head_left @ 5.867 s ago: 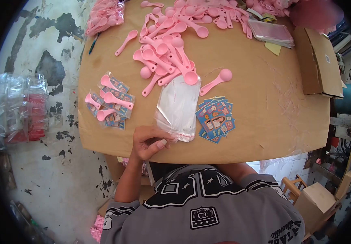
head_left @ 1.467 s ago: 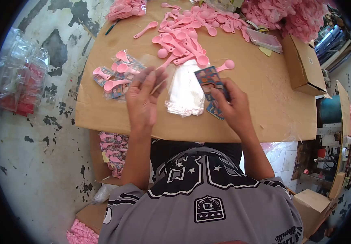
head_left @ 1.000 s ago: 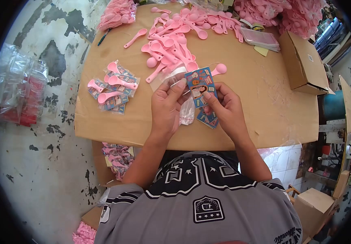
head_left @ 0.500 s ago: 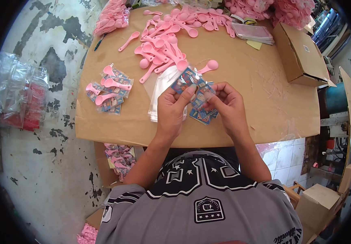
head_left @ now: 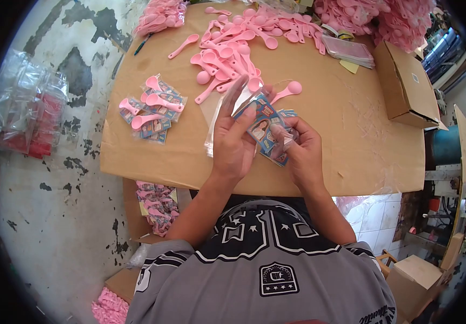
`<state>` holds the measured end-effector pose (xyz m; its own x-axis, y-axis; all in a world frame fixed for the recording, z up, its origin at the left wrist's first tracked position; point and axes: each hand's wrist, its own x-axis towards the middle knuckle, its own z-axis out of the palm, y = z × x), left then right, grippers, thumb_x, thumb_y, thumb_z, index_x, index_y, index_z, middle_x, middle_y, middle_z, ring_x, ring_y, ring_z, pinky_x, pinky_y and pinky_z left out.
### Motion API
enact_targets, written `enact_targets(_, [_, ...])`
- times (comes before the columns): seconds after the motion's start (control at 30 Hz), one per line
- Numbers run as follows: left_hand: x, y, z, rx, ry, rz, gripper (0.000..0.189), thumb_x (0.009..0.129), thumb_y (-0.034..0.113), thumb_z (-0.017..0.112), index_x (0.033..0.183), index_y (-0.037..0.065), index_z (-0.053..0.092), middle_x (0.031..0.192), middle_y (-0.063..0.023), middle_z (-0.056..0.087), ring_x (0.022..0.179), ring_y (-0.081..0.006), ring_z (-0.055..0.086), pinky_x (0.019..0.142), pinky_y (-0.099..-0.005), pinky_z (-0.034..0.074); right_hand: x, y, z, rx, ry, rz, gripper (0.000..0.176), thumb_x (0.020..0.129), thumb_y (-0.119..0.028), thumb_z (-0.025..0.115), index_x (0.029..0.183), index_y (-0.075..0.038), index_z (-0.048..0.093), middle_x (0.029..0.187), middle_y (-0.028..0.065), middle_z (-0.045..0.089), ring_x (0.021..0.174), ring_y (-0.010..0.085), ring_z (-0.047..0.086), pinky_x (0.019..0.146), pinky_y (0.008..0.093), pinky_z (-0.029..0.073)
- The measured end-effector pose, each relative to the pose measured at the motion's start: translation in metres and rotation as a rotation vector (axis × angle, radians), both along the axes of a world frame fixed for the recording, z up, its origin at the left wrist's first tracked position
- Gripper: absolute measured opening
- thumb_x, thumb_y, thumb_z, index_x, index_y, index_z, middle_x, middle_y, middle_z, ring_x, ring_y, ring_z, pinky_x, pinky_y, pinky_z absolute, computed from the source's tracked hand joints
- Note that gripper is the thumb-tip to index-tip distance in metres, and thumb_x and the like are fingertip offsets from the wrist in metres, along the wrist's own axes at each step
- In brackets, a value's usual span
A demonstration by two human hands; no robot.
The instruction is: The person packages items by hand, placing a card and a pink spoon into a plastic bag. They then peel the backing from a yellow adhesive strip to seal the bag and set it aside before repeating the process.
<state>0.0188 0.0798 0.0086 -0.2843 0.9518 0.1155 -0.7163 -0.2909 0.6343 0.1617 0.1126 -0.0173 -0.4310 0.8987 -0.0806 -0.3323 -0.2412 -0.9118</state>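
Observation:
A blue printed card (head_left: 264, 120), glossy like a clear plastic sleeve, is held between my two hands over the near side of the table. My left hand (head_left: 233, 141) grips its left side, thumb on top and one finger stretched upward. At the lower right corner, my right hand (head_left: 305, 150) pinches the card and some crinkled clear plastic. Several more blue cards (head_left: 279, 157) lie beneath, partly covered by my hands. Beside my left hand rests a stack of white or clear bags (head_left: 210, 141). One loose pink spoon (head_left: 288, 92) lies just beyond the card.
Pink measuring spoons (head_left: 233, 56) are heaped at the table's far middle. On the left sit several bagged cards with spoons (head_left: 160, 102). A cardboard box (head_left: 406, 89) and a stack of clear sleeves (head_left: 349, 51) stand at right. Below the table edge is an open box of packed spoons (head_left: 157, 208).
The card has turned so its printed face shows more plainly. A finger of my left hand has lifted and straightened. My right hand has stayed at the card's right side.

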Motion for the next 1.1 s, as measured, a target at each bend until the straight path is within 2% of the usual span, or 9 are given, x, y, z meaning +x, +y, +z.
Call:
enact_targets(0.1, [-0.003, 0.005, -0.005, 0.03, -0.183, -0.016, 0.055, 0.108, 0.005, 0.05, 0.16, 0.017, 0.039, 0.132, -0.0194, 0.067, 0.124, -0.0307, 0.067, 0.108, -0.0439, 0.057, 0.0, -0.006, -0.003, 0.02, -0.067, -0.002, 0.017, 0.099, -0.015, 0.075, 0.107, -0.001, 0.068, 0.091, 0.0001, 0.069, 0.079, 0.0035, 0.062, 0.066, 0.0215, 0.05])
enact_targets(0.2, [-0.005, 0.008, -0.014, 0.096, -0.215, -0.035, 0.055, 0.108, 0.007, 0.051, 0.16, 0.019, 0.04, 0.129, -0.0179, 0.068, 0.122, -0.0298, 0.068, 0.108, -0.0431, 0.057, -0.008, -0.014, 0.006, 0.062, -0.054, -0.044, 0.017, 0.099, -0.017, 0.077, 0.103, -0.004, 0.067, 0.089, -0.0015, 0.066, 0.077, 0.0028, 0.058, 0.062, 0.0199, 0.045])
enact_targets(0.47, [-0.001, 0.001, -0.014, 0.038, -0.22, -0.053, 0.044, 0.111, 0.014, 0.052, 0.153, 0.004, 0.045, 0.102, -0.0082, 0.066, 0.095, -0.0176, 0.068, 0.086, -0.0359, 0.06, -0.021, -0.009, -0.004, 0.191, -0.212, -0.107, 0.025, 0.095, -0.015, 0.081, 0.091, -0.006, 0.058, 0.085, -0.0029, 0.06, 0.076, 0.0035, 0.053, 0.065, 0.0223, 0.044])
enact_targets(0.57, [-0.012, 0.0, -0.016, 0.017, -0.208, -0.015, 0.04, 0.112, 0.02, 0.053, 0.148, 0.004, 0.048, 0.098, -0.0051, 0.063, 0.091, -0.0149, 0.065, 0.085, -0.0352, 0.06, -0.026, -0.001, 0.005, 0.36, -0.28, -0.049, 0.031, 0.093, -0.013, 0.084, 0.089, -0.005, 0.054, 0.084, -0.002, 0.057, 0.076, 0.0049, 0.05, 0.065, 0.0243, 0.044])
enact_targets(0.67, [-0.027, -0.001, -0.02, -0.046, -0.209, 0.042, 0.035, 0.112, 0.027, 0.056, 0.14, 0.006, 0.054, 0.095, -0.002, 0.061, 0.087, -0.0126, 0.062, 0.083, -0.0339, 0.059, -0.021, 0.011, 0.031, 0.707, -0.488, -0.001, 0.03, 0.085, -0.008, 0.085, 0.108, -0.008, 0.066, 0.094, 0.0024, 0.061, 0.08, 0.0137, 0.059, 0.067, 0.0288, 0.05])
enact_targets(0.73, [-0.032, -0.001, -0.02, -0.072, -0.295, 0.055, 0.033, 0.111, 0.028, 0.058, 0.134, 0.005, 0.057, 0.092, -0.0021, 0.062, 0.084, -0.0128, 0.063, 0.082, -0.0336, 0.058, -0.022, 0.016, 0.041, 1.03, -0.532, 0.002, 0.044, 0.079, -0.004, 0.084, 0.121, -0.016, 0.073, 0.104, 0.0045, 0.065, 0.085, 0.0182, 0.064, 0.066, 0.0306, 0.051])
enact_targets(0.83, [-0.048, -0.001, -0.03, -0.066, -0.449, 0.059, 0.028, 0.109, 0.027, 0.061, 0.127, 0.006, 0.058, 0.091, -0.0029, 0.062, 0.082, -0.0133, 0.062, 0.082, -0.0327, 0.058, -0.012, 0.023, 0.043, 1.363, -0.513, 0.119, 0.036, 0.08, -0.002, 0.083, 0.113, -0.014, 0.076, 0.107, 0.0051, 0.066, 0.088, 0.0188, 0.064, 0.066, 0.0322, 0.052])
enact_targets(0.97, [-0.075, -0.005, -0.035, -0.061, -0.485, 0.178, 0.024, 0.108, 0.026, 0.064, 0.12, 0.006, 0.057, 0.089, -0.004, 0.062, 0.08, -0.0139, 0.061, 0.082, -0.0326, 0.058, -0.005, 0.055, 0.048, 1.058, -0.66, 0.042, 0.025, 0.085, -0.003, 0.076, 0.108, -0.012, 0.077, 0.111, 0.0073, 0.069, 0.093, 0.022, 0.066, 0.075, 0.0356, 0.055])
enact_targets(1.1, [-0.075, -0.005, -0.023, -0.11, -0.457, 0.207, 0.027, 0.108, 0.031, 0.063, 0.121, 0.007, 0.062, 0.087, -0.002, 0.064, 0.08, -0.0138, 0.064, 0.084, -0.0356, 0.057, -0.003, 0.105, 0.024, 1.506, -0.989, 0.287, 0.031, 0.08, -0.006, 0.076, 0.111, -0.01, 0.073, 0.113, 0.0084, 0.068, 0.104, 0.0251, 0.064, 0.089, 0.0381, 0.054])
